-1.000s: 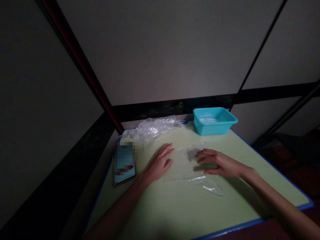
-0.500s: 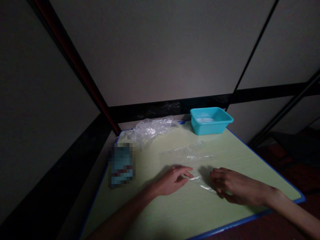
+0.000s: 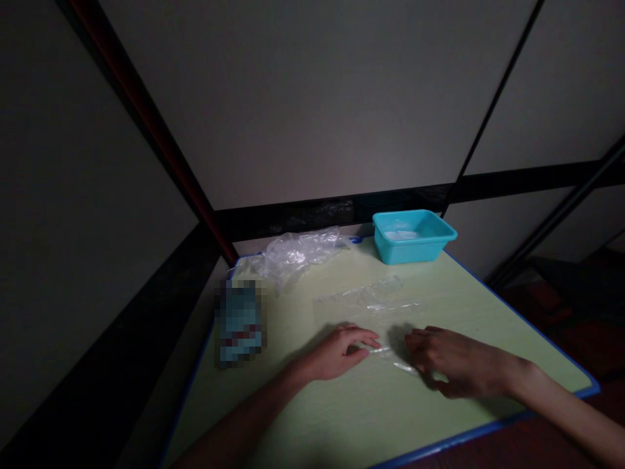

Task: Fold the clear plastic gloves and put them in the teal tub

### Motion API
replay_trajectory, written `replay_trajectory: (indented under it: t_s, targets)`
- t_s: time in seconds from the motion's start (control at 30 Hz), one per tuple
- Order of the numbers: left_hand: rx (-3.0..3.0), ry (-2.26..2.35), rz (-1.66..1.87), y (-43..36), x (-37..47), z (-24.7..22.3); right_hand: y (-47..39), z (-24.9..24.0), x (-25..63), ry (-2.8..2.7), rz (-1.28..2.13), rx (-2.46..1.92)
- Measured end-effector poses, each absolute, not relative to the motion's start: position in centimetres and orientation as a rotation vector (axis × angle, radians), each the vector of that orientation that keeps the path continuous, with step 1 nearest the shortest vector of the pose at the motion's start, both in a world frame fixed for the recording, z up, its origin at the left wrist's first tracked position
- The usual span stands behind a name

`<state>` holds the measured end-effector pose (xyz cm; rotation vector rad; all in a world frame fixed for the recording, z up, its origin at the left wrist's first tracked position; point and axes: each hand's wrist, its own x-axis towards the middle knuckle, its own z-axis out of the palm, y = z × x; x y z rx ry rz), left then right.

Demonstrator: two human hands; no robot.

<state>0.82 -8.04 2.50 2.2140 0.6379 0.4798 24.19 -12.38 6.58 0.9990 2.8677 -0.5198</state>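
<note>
A clear plastic bag (image 3: pixel 368 303) lies spread on the pale green table, its lower edge glinting between my hands. My left hand (image 3: pixel 339 352) rests at that lower edge with its thumb and fingers apart, the fingertips touching or just over the film. To the right, my right hand (image 3: pixel 446 361) is over the bag's lower right part, fingers bent downward and the thumb standing off from them. Its fingertips are partly hidden; no film shows pinched in it.
Crumpled clear plastic (image 3: pixel 303 251) lies at the back left of the table (image 3: pixel 293 417). A turquoise plastic basin (image 3: pixel 413 251) with something whitish inside stands at the back right. A blurred-out bluish item (image 3: pixel 241 322) lies by the left edge. Walls border the back and left.
My right hand has shifted slightly left over the bag. My left hand and the other things are nearly unchanged, apart from a small shift of the view.
</note>
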Motion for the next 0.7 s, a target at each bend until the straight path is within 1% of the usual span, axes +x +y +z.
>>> replay_trajectory:
  t_s: [0.17, 0.47, 0.6, 0.7]
  targets:
    - [2.208, 0.632, 0.476, -8.0, 0.8, 2.5, -12.0, 7.0, 23.9, 2.875, -0.404, 0.892]
    - [2.000, 0.656, 0.519, -7.8, 0.8, 0.9, -7.7, 10.3, 23.0, 2.979, -0.329, 1.015]
    - [2.015, 0.763, 0.591, -7.9, 0.7, 1.0, -4.7, 9.1, 22.2, 2.935, -0.300, 1.080]
    - [2.118, 0.727, 0.682, -8.1, 0.6, 1.5, -3.1, 7.7, 22.2, 2.905, -0.304, 1.191]
